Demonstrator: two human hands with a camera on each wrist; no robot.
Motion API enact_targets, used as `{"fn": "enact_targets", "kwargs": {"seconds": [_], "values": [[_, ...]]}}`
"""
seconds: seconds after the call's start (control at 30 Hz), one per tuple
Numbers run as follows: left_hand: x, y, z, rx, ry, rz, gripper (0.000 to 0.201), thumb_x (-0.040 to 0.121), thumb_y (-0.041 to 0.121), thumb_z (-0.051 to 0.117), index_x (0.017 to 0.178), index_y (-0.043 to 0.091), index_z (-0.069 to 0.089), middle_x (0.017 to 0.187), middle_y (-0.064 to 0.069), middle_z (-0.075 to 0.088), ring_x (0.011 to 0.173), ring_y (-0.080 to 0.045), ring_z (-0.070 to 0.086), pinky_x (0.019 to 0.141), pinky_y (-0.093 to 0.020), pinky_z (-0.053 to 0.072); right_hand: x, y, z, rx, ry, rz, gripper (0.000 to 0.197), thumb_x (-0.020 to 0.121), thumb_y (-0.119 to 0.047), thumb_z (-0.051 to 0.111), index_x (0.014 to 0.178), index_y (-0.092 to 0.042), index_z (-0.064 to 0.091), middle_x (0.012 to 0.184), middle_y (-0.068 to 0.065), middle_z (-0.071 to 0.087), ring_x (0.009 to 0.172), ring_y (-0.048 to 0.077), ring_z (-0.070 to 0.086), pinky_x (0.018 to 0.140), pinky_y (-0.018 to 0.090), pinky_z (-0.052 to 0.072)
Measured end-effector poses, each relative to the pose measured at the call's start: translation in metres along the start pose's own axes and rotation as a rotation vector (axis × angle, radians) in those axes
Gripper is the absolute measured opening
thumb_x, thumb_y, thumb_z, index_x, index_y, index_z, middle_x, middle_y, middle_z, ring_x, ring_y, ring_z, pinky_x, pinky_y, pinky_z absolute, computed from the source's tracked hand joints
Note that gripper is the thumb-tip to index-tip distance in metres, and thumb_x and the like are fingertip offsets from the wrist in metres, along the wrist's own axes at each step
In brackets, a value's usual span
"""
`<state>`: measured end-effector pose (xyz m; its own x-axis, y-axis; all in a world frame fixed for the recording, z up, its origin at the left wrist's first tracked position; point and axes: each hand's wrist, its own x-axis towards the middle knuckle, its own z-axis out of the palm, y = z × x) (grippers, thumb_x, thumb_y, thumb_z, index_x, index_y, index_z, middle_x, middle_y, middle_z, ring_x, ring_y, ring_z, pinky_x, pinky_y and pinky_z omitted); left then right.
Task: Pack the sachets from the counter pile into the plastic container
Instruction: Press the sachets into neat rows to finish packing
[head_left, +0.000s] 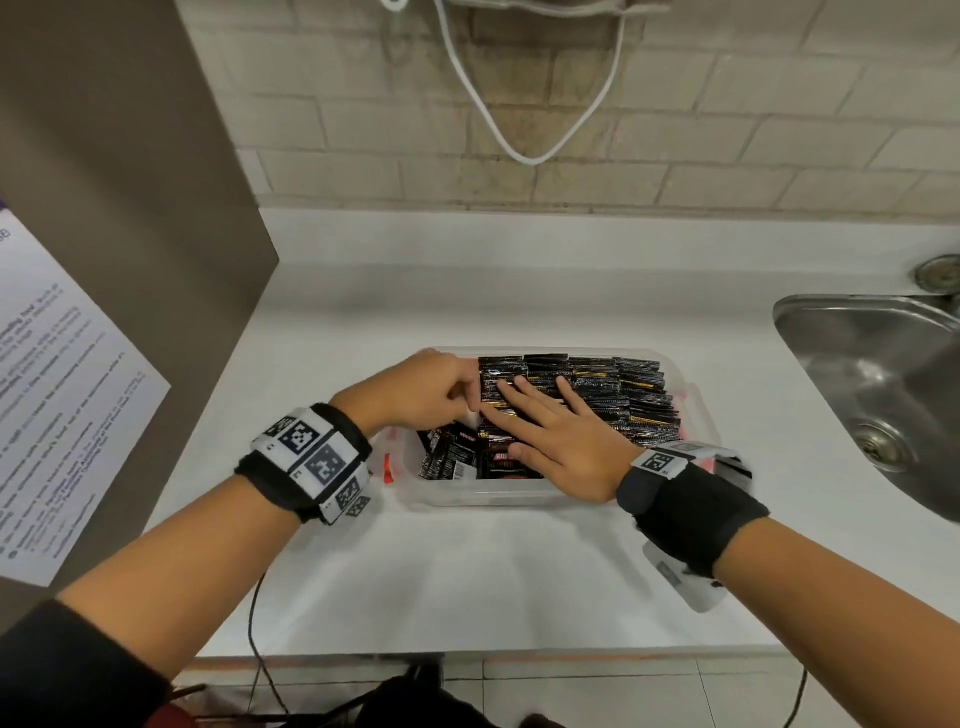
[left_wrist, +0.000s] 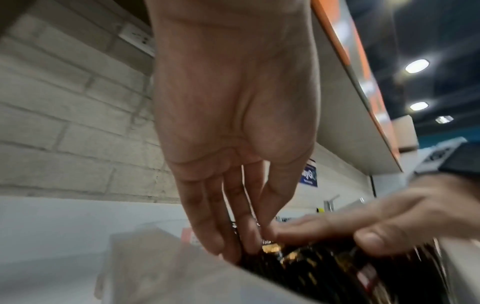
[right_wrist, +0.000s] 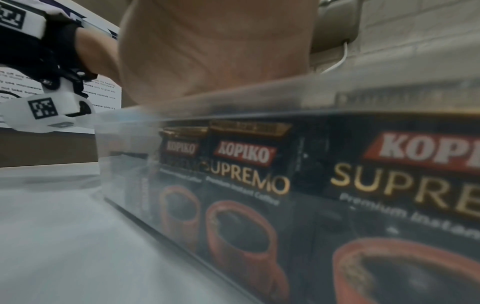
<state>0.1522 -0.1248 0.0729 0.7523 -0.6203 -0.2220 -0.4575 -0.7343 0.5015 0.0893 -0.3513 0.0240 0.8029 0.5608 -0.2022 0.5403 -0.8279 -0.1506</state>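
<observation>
Nearest you, the clear plastic container sits on the white counter, its front wall showing black Kopiko sachets standing upright inside. Your right hand lies flat over the packed sachets, fingers straight and spread, pressing their top edges. Just left of it, your left hand reaches down into the container's left side, fingers and thumb pinching the top edge of one sachet beside your right index finger. Farther right lies the steel sink.

One plastic container, many black sachets beyond counting, two hands, one sink
</observation>
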Motion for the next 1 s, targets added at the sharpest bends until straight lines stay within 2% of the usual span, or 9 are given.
{"fn": "enact_targets", "kwargs": {"seconds": [0.07, 0.13, 0.23, 0.37, 0.5, 0.63, 0.73, 0.87, 1.0], "values": [[0.007, -0.002, 0.008, 0.166, -0.145, -0.027, 0.013, 0.094, 0.013, 0.062, 0.103, 0.012, 0.071, 0.096, -0.001, 0.071, 0.089, -0.019, 0.065, 0.079, -0.030, 0.053, 0.000, 0.000, 0.001, 0.002, 0.009, 0.004, 0.054, 0.107, -0.046, 0.016, 0.157, -0.040, -0.002, 0.167, -0.005, -0.011, 0.152, 0.013, -0.018, 0.121, 0.050, -0.015], [0.012, -0.001, 0.018, 0.283, -0.265, -0.046, 0.019, 0.094, 0.023, 0.066, 0.106, 0.008, 0.070, 0.095, -0.003, 0.068, 0.088, -0.024, 0.063, 0.079, -0.036, 0.053, 0.000, 0.000, 0.001, 0.017, 0.020, 0.008, 0.054, 0.107, -0.045, 0.017, 0.158, -0.039, 0.000, 0.166, -0.006, -0.010, 0.152, 0.011, -0.018, 0.121, 0.049, -0.015], [0.016, 0.001, 0.031, 0.382, -0.244, -0.044, 0.037, 0.087, 0.039, 0.074, 0.110, 0.011, 0.066, 0.096, 0.001, 0.056, 0.093, -0.021, 0.056, 0.079, -0.032, 0.048, 0.000, 0.000, 0.002, 0.023, 0.036, 0.006, 0.053, 0.108, -0.043, 0.018, 0.158, -0.038, 0.000, 0.166, -0.007, -0.010, 0.152, 0.011, -0.017, 0.121, 0.048, -0.015], [0.019, -0.001, 0.038, 0.502, -0.209, -0.029, 0.048, 0.079, 0.037, 0.082, 0.117, 0.014, 0.064, 0.109, -0.003, 0.059, 0.105, -0.025, 0.056, 0.090, -0.037, 0.047, 0.000, 0.001, 0.004, 0.016, 0.047, 0.008, 0.054, 0.108, -0.043, 0.017, 0.158, -0.037, -0.001, 0.166, -0.007, -0.010, 0.152, 0.010, -0.018, 0.122, 0.046, -0.016], [0.018, -0.005, 0.027, 0.415, -0.138, -0.071, 0.034, 0.081, 0.024, 0.080, 0.108, 0.020, 0.059, 0.101, 0.004, 0.060, 0.100, -0.022, 0.056, 0.084, -0.034, 0.041, 0.000, 0.001, 0.004, 0.029, 0.052, 0.002, 0.053, 0.108, -0.042, 0.018, 0.158, -0.038, 0.001, 0.166, -0.008, -0.009, 0.152, 0.010, -0.017, 0.122, 0.046, -0.016], [0.014, -0.006, 0.005, 0.239, -0.082, -0.106, 0.019, 0.085, 0.014, 0.074, 0.089, 0.026, 0.060, 0.080, 0.012, 0.056, 0.082, -0.015, 0.056, 0.067, -0.026, 0.038, 0.000, 0.001, 0.003, 0.031, 0.036, 0.009, 0.054, 0.108, -0.043, 0.018, 0.159, -0.036, 0.000, 0.166, -0.009, -0.010, 0.151, 0.009, -0.018, 0.122, 0.045, -0.017], [0.005, -0.007, -0.017, 0.081, -0.062, -0.117, 0.012, 0.083, 0.013, 0.078, 0.088, 0.023, 0.072, 0.081, 0.011, 0.063, 0.073, -0.004, 0.055, 0.061, -0.018, 0.038, 0.002, 0.002, 0.001, 0.049, 0.001, 0.023, 0.058, 0.107, -0.045, 0.021, 0.159, -0.031, 0.000, 0.166, -0.009, -0.010, 0.151, 0.008, -0.017, 0.122, 0.046, -0.015], [-0.011, -0.003, -0.044, -0.023, 0.003, 0.004, 0.013, 0.083, 0.011, 0.078, 0.088, 0.023, 0.079, 0.088, 0.011, 0.057, 0.077, 0.015, 0.048, 0.065, -0.010, 0.037, 0.004, 0.007, -0.008, 0.114, -0.007, 0.013, 0.063, 0.105, -0.050, 0.033, 0.160, -0.026, 0.012, 0.168, -0.004, -0.001, 0.153, 0.011, -0.009, 0.124, 0.048, -0.006], [-0.021, 0.007, -0.063, -0.157, -0.086, 0.017, 0.022, 0.087, 0.004, 0.067, 0.085, 0.024, 0.075, 0.081, 0.001, 0.069, 0.066, 0.001, 0.058, 0.068, -0.025, 0.047, 0.005, 0.016, -0.019, 0.194, 0.098, 0.009, 0.077, 0.093, -0.057, 0.055, 0.157, -0.026, 0.027, 0.167, 0.005, 0.011, 0.155, 0.021, -0.001, 0.125, 0.048, 0.010]]}}
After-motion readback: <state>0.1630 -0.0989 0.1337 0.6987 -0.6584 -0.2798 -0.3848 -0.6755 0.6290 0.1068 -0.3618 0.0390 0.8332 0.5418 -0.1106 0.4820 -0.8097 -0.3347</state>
